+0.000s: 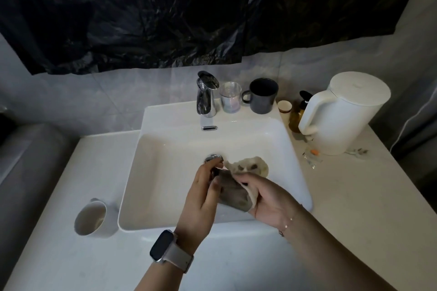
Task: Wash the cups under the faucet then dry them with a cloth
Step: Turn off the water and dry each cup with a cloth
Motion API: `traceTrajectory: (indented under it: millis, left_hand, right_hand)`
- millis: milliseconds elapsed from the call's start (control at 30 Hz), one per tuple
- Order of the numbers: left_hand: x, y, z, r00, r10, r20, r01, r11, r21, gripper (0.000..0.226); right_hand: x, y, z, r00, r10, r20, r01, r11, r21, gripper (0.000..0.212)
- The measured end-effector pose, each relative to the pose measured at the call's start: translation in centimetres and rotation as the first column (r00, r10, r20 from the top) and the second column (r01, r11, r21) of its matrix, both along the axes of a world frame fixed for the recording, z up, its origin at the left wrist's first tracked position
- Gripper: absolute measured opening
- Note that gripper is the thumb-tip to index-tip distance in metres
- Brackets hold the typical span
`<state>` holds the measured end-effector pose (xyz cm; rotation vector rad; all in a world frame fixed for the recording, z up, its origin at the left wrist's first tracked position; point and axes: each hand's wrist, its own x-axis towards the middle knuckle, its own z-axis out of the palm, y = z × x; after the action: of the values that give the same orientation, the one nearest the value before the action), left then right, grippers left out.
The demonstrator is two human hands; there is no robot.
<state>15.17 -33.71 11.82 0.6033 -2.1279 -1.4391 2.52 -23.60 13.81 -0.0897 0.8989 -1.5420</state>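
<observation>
Grey cup point(233, 196): held on its side over the white sink point(165, 172), between both hands, mouth end towards the drain point(212, 157). Beige cloth point(250, 168): draped over the cup's right side, loose end spread beyond it above the basin floor.

Left hand point(201, 194): fingers curled round the cup's left side and rim, gripping it; watch point(165, 247) on the wrist. Right hand point(267, 198): fingers and thumb closed on the cloth, pressing it against the cup; thin bracelet point(287, 224) on the wrist.

White mug point(91, 218): upright on the counter point(59, 231), just left of the sink's front corner, well apart from the hands.

Chrome faucet point(207, 94): at the back rim of the sink. Clear glass point(230, 100): just right of the faucet. Dark mug point(263, 95): beside the glass, handle turned left. Small paper cup point(284, 106), amber bottle point(296, 118), white kettle point(343, 113): on the counter to the right. Black plastic sheet point(165, 7): covering the wall above.
</observation>
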Motion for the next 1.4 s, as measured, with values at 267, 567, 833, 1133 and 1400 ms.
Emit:
traceTrajectory:
  millis: [267,567,833,1133,1400]
  left_hand:
    - [-2.0,0.6,1.4,0.980,0.137,0.144,-0.196,0.781,0.592,0.064]
    - [-0.1,0.7,-0.1,1.000,0.030,-0.006,-0.030,0.992,-0.125,0.043]
    - [-2.0,-0.8,3.1,0.989,-0.031,0.146,0.038,0.998,-0.047,0.032]
    - [-4.2,-1.0,0.2,0.937,0.167,0.305,-0.348,0.418,0.839,0.042]
    - [-2.8,-2.3,0.7,0.967,0.178,0.185,-0.239,0.365,0.900,0.053]
  right_hand:
    - [1.5,0.4,-0.7,0.745,-0.015,-0.666,-0.070,0.992,-0.101,0.012]
    - [-0.8,-0.8,2.0,0.992,0.097,0.076,-0.107,0.984,0.143,0.013]
    - [1.2,0.7,-0.2,0.981,-0.131,0.139,0.150,0.980,-0.134,0.028]
    - [-0.2,3.2,-2.4,0.491,-0.088,-0.867,0.235,0.972,0.034,0.005]
    - [-3.2,1.8,-1.7,0.790,-0.283,-0.544,0.328,0.945,-0.016,0.034]
